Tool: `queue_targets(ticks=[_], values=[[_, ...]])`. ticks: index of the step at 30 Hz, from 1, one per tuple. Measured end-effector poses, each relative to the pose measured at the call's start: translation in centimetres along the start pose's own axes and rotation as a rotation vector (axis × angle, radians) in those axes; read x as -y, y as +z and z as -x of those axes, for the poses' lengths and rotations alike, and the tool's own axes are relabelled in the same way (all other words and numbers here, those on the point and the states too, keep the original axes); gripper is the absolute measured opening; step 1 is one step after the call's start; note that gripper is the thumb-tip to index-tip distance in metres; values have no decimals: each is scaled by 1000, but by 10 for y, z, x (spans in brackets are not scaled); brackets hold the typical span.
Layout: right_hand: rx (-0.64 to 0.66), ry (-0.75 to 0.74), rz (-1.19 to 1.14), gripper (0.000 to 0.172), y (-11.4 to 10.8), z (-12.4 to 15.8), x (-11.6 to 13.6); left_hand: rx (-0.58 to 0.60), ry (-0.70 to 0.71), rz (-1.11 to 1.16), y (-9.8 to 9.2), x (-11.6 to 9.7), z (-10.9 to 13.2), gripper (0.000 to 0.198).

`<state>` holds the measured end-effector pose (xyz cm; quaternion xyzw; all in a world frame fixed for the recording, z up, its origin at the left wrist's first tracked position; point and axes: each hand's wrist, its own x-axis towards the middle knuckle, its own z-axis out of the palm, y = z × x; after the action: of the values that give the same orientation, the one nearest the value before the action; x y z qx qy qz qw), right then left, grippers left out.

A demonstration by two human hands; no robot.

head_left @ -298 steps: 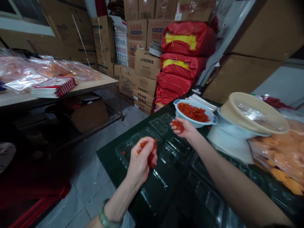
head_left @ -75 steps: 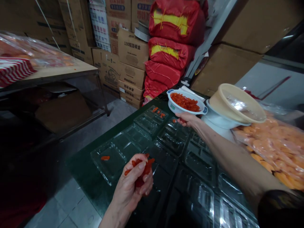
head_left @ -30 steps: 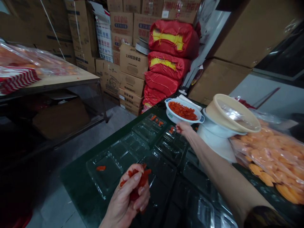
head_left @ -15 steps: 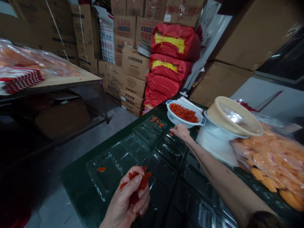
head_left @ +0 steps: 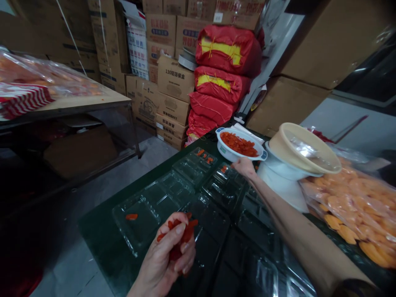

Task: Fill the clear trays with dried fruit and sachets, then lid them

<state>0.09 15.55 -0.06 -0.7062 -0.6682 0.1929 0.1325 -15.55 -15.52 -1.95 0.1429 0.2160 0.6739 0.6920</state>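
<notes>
My left hand [head_left: 171,251] is closed round a bunch of orange-red strips [head_left: 182,236], which look like dried fruit, above the near trays. My right hand [head_left: 244,167] reaches to the far end of the table, just in front of the white basin [head_left: 227,153]. Its fingers are pinched together and point down; what they hold is hidden. Beside them, several orange-red pieces [head_left: 224,168] lie in a clear plastic tray [head_left: 221,189]. More strips [head_left: 208,158] sit in the compartments of the tray to the left. A single strip [head_left: 131,216] lies in the near-left clear tray [head_left: 140,235].
The basin is heaped with orange-red strips. A cream bowl [head_left: 312,148] is stacked on white containers [head_left: 280,181] at right, beside a plastic bag of orange slices [head_left: 355,202]. Cartons [head_left: 175,78] and red sacks [head_left: 227,51] stand behind. Another table [head_left: 83,101] is at left.
My right hand has moved right, off the small pieces in the far tray, which now show more fully. My left hand keeps its bunch of strips in nearly the same place.
</notes>
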Motion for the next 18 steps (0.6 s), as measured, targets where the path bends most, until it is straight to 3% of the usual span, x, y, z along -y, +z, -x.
queue_targets(ticks=[6, 9, 13, 18], values=[[109, 183, -307, 27, 0, 3, -10, -1, -1, -1, -3, 2, -1, 10], [187, 240, -513, 21, -14, 6, -15, 3, 4, 6, -3, 2, 0, 10], [302, 229, -744, 33, -34, 16, -24, 33, 2, 23, -3, 1, 0, 10], [288, 196, -862, 22, -27, 25, -37, 50, -3, 21, -2, 0, 0, 10]])
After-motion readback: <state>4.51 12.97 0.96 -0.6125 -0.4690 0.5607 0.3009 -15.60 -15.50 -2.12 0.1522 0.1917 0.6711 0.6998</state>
